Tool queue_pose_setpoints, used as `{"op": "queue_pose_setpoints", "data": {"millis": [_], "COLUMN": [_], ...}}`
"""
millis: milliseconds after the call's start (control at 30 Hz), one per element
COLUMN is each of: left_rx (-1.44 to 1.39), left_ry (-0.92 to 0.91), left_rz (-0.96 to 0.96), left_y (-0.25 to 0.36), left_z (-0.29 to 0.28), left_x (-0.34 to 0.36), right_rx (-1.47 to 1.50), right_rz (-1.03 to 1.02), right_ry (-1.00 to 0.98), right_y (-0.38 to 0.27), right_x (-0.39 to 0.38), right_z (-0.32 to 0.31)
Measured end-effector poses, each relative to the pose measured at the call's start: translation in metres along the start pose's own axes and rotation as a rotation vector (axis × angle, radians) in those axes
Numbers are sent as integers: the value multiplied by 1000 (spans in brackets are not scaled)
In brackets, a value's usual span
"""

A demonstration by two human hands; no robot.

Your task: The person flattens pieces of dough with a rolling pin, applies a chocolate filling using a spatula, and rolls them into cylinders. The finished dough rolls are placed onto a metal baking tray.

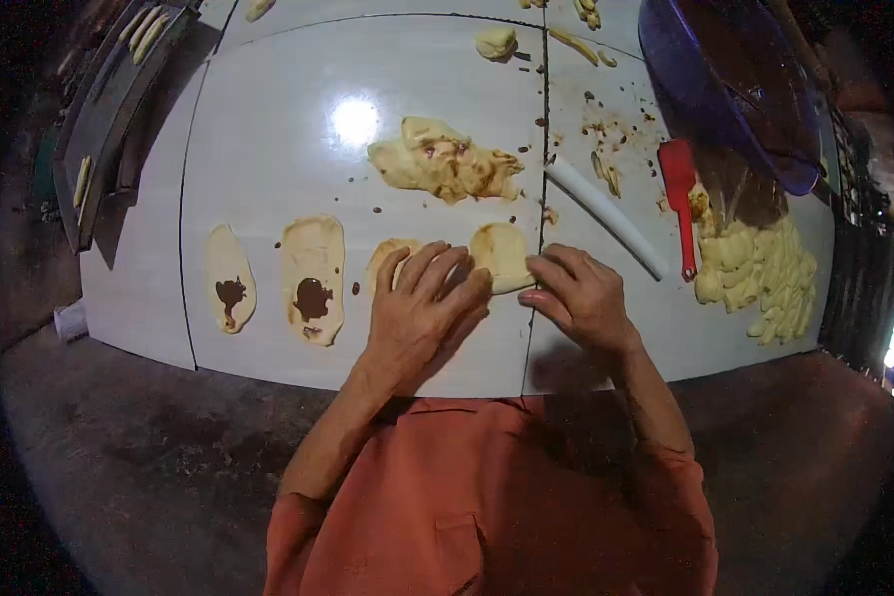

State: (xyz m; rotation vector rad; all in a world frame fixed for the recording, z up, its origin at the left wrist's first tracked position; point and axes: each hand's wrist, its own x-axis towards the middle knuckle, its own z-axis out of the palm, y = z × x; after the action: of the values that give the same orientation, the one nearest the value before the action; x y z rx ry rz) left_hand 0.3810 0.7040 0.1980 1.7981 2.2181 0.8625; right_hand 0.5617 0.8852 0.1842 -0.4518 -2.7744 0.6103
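Observation:
My left hand [419, 310] bends its fingers over two flattened dough pieces, its thumb side at the left edge of the right-hand piece [502, 248]. My right hand [578, 296] has curled fingers gripping that piece's right end, where its near edge is folded over. The middle piece [382, 256] is mostly hidden under my left hand. To the left lie an oval piece [223, 255] and a broader one [313, 248], each with a dark brown blob of filling. Beyond my hands sits a larger, stained, crumpled dough mass [437, 159].
On the white tiled table [268, 99] are a white rod [606, 219], red spatula [677, 174], heaped dough pieces [750, 273] and purple basin [795, 119] with brown contents at right. A dark metal tray [99, 139] holds dough sticks at left. Small dough lumps [496, 43] lie behind.

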Motion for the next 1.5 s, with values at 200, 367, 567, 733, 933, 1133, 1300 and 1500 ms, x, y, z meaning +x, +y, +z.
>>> {"op": "queue_pose_setpoints", "data": {"millis": [200, 367, 567, 733, 933, 1133, 1300, 1500], "left_rx": [-1, 101, 205, 206, 257, 280, 87, 24], "left_ry": [-9, -130, -312, -358, -332, -279, -82, 126], "left_rz": [-13, 3, 39, -44, -46, -46, 156, 66], "left_y": [-8, -8, -11, -10, -7, -4, -15, -17], "left_z": [6, -4, 10, 3, 4, -2, 6, 8], "left_x": [8, 14, 23, 15, 12, 14, 13, 11], "right_rx": [80, 80, -209, -242, -176, -24, -8, 61], "right_rz": [76, 78, -94, -42, -66, -74, -278, -170], "right_ry": [-226, -44, -240, -295, -267, -125, -20, 82], "right_y": [7, 5, 11, 18, 11, 12, 17, 17], "right_x": [0, 7, 11, 6, 27, 13, 9, 8], "right_z": [0, 0, 7, 0, 2, -14, 5, 8]}}
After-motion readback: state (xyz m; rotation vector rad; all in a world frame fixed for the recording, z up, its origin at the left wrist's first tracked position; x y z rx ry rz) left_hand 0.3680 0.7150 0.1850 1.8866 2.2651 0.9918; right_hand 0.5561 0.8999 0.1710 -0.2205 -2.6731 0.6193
